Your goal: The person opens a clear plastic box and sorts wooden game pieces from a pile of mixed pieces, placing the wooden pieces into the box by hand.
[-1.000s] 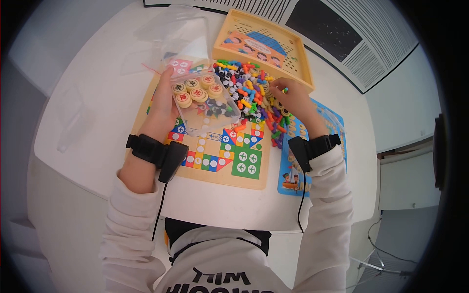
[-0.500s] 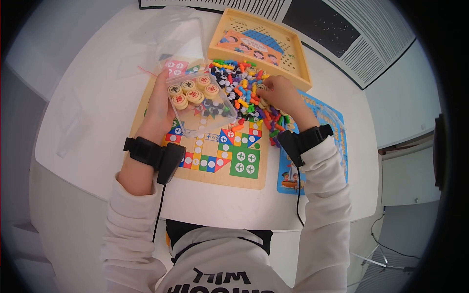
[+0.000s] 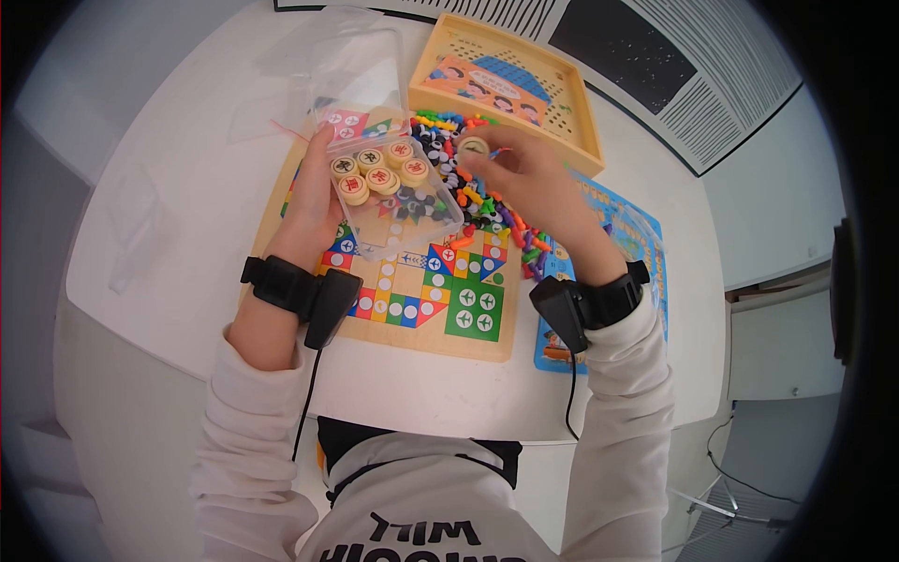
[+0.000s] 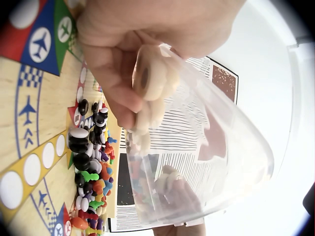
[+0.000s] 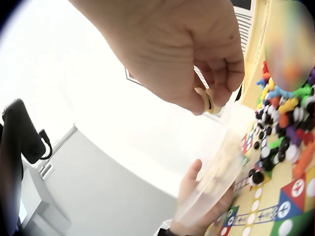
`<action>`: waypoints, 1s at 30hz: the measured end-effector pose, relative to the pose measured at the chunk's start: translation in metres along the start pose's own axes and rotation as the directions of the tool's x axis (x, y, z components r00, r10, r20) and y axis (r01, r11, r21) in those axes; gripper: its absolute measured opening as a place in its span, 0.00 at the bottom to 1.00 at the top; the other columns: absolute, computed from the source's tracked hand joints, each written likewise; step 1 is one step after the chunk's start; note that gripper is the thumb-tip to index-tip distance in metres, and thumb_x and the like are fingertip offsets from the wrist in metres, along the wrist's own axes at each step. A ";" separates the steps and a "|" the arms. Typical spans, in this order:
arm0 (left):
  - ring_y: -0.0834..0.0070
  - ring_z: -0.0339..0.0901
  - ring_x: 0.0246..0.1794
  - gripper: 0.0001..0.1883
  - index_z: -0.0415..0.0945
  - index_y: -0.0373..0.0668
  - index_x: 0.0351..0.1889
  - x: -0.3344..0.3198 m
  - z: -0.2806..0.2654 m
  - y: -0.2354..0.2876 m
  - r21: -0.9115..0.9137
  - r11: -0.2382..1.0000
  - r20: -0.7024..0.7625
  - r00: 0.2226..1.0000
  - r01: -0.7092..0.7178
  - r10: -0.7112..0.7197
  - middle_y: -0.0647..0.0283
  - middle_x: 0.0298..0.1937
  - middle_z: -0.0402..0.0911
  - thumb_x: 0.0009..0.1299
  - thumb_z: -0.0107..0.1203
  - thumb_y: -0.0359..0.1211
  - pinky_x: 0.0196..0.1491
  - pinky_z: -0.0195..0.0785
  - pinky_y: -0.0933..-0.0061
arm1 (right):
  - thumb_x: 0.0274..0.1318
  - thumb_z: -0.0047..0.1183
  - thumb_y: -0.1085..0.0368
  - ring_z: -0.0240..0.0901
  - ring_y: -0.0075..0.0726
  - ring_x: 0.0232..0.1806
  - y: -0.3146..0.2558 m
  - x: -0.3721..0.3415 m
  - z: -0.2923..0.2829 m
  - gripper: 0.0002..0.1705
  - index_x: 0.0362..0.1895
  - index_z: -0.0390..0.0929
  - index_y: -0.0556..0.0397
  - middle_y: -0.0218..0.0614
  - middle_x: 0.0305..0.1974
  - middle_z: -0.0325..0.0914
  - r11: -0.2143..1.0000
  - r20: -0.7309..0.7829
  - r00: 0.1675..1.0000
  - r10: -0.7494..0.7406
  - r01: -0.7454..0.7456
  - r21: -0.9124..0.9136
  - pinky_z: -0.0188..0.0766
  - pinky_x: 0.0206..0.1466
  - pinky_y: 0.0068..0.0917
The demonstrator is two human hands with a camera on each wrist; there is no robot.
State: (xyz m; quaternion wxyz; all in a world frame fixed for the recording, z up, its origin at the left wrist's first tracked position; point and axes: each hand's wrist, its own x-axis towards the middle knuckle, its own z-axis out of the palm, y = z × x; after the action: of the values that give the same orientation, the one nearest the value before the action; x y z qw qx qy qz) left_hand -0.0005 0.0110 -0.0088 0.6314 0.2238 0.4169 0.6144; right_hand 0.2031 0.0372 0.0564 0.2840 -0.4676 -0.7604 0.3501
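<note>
My left hand (image 3: pixel 311 211) grips the left side of a clear plastic box (image 3: pixel 421 225), held tilted over the flying-chess board (image 3: pixel 393 337). Several round wooden Chinese chess pieces (image 3: pixel 379 178) lie grouped at the box's far end; its clear lid (image 3: pixel 361 80) stands open behind. In the left wrist view the fingers curl round the box wall beside the pieces (image 4: pixel 150 73). Between thumb and fingers my right hand (image 3: pixel 543 187) pinches another Chinese chess piece (image 3: pixel 473 147), up above the pile and right of the box. The right wrist view shows this piece (image 5: pixel 210 102) edge-on.
Colourful pegs (image 3: pixel 482 201) and black and white round pieces (image 3: pixel 431 150) are heaped on the board's far right. Behind them stands a wooden tray (image 3: pixel 571 122) with an orange printed booklet (image 3: pixel 482 89). A blue printed sheet (image 3: pixel 651 225) lies right, partly under my right forearm.
My right hand has gone from the right part of the pile, taken a Chinese chess piece and carried it left towards the box. My left hand and the box have barely moved.
</note>
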 end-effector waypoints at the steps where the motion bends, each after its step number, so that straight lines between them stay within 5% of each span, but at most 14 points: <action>1: 0.74 0.78 0.37 0.25 0.67 0.42 0.49 -0.001 0.001 0.000 -0.004 1.000 0.011 1.000 0.005 -0.005 0.60 0.43 0.77 0.68 0.34 0.51 0.29 0.73 0.75 | 0.51 0.54 0.59 0.69 0.30 0.27 -0.001 0.000 0.007 0.17 0.40 0.74 0.59 0.37 0.27 0.74 0.989 0.047 0.990 -0.137 0.139 -0.056 0.66 0.32 0.25; 3: 0.74 0.78 0.38 0.25 0.67 0.42 0.50 0.000 -0.002 0.001 -0.007 1.000 0.019 1.000 0.009 -0.009 0.60 0.43 0.77 0.68 0.34 0.51 0.30 0.74 0.75 | 0.52 0.54 0.58 0.66 0.25 0.23 -0.008 0.001 0.017 0.16 0.39 0.74 0.59 0.33 0.23 0.72 0.955 0.104 0.957 -0.270 0.280 -0.102 0.64 0.28 0.22; 11: 0.74 0.75 0.45 0.28 0.66 0.40 0.51 -0.001 -0.001 0.000 0.074 0.997 0.019 1.000 0.003 -0.005 0.60 0.47 0.75 0.68 0.35 0.54 0.45 0.70 0.72 | 0.48 0.57 0.62 0.62 0.29 0.19 -0.031 0.006 0.015 0.12 0.26 0.75 0.61 0.38 0.18 0.69 0.929 0.456 0.890 0.012 0.158 -0.334 0.60 0.24 0.26; 21: 0.74 0.74 0.47 0.29 0.65 0.40 0.52 -0.006 0.003 0.002 0.085 0.996 0.004 1.000 0.017 -0.017 0.60 0.48 0.75 0.68 0.35 0.54 0.48 0.68 0.71 | 0.47 0.56 0.66 0.72 0.26 0.28 -0.023 0.009 0.012 0.10 0.34 0.77 0.58 0.34 0.25 0.75 0.950 0.278 0.956 -0.094 0.170 -0.262 0.68 0.34 0.22; 23: 0.78 0.76 0.40 0.27 0.68 0.45 0.49 -0.004 0.003 0.001 0.097 0.995 -0.022 1.000 0.023 -0.021 0.64 0.43 0.77 0.66 0.36 0.56 0.31 0.73 0.77 | 0.48 0.55 0.68 0.73 0.26 0.31 -0.022 0.009 0.010 0.08 0.34 0.77 0.57 0.34 0.27 0.76 0.972 0.271 0.960 -0.073 0.130 -0.196 0.69 0.37 0.21; 27: 0.78 0.76 0.41 0.27 0.68 0.45 0.49 -0.002 0.002 0.000 0.108 0.994 -0.028 1.000 0.012 -0.009 0.64 0.43 0.77 0.66 0.35 0.56 0.31 0.73 0.77 | 0.48 0.55 0.69 0.73 0.25 0.32 -0.027 0.005 0.010 0.09 0.35 0.77 0.58 0.35 0.28 0.76 0.961 0.297 0.955 -0.005 0.086 -0.262 0.69 0.37 0.20; 29: 0.74 0.75 0.46 0.29 0.66 0.40 0.51 -0.004 0.001 0.001 0.105 0.994 -0.006 1.000 0.018 -0.018 0.60 0.47 0.76 0.67 0.34 0.55 0.48 0.68 0.72 | 0.47 0.55 0.70 0.73 0.28 0.31 -0.026 0.003 0.013 0.07 0.33 0.77 0.58 0.35 0.27 0.76 0.959 0.261 0.962 -0.075 0.141 -0.245 0.69 0.35 0.22; 30: 0.74 0.75 0.46 0.29 0.66 0.40 0.51 -0.004 0.001 0.001 0.105 0.994 -0.007 1.000 0.018 -0.018 0.60 0.47 0.76 0.67 0.34 0.55 0.48 0.68 0.72 | 0.47 0.55 0.70 0.73 0.28 0.31 -0.022 0.004 0.016 0.07 0.33 0.77 0.58 0.35 0.27 0.76 0.959 0.261 0.962 -0.075 0.141 -0.244 0.69 0.35 0.22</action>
State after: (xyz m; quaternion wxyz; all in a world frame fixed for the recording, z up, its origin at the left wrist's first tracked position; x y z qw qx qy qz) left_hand 0.0003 0.0075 -0.0062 0.6231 0.2512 0.4525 0.5865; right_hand 0.1784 0.0294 0.0648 0.1410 -0.4106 -0.8540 0.2869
